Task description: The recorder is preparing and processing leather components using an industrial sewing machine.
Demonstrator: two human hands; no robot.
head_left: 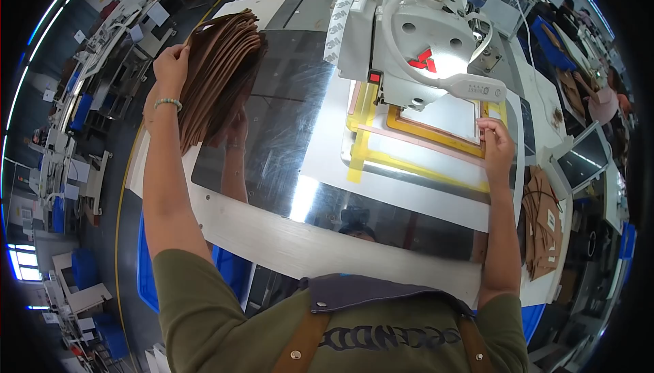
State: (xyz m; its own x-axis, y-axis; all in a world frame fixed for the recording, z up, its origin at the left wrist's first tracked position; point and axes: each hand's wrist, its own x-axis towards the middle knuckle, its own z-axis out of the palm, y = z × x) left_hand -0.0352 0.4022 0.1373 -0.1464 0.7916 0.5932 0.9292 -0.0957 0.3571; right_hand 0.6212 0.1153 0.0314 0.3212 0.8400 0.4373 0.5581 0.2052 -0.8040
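Note:
At the far left of the table, my left hand (170, 73) pinches the upper left edge of a thick fanned stack of brown leather-like pieces (221, 76). Whether it grips one piece or several, I cannot tell. My right hand (496, 143) is closed at the right side of an amber rectangular frame (436, 139), thumb and fingers at its edge. This frame lies on a white plate marked with yellow tape (357, 148), under the head of a white industrial sewing machine (426, 39). Inside the frame, a thin brown border surrounds a white area.
A shiny metal plate (272, 128) covers the table between the stack and the frame. More brown pieces (541, 226) lie at the right, below a tilted screen (582, 157). A blue bin (231, 271) stands under the table's front edge. Other workstations line both sides.

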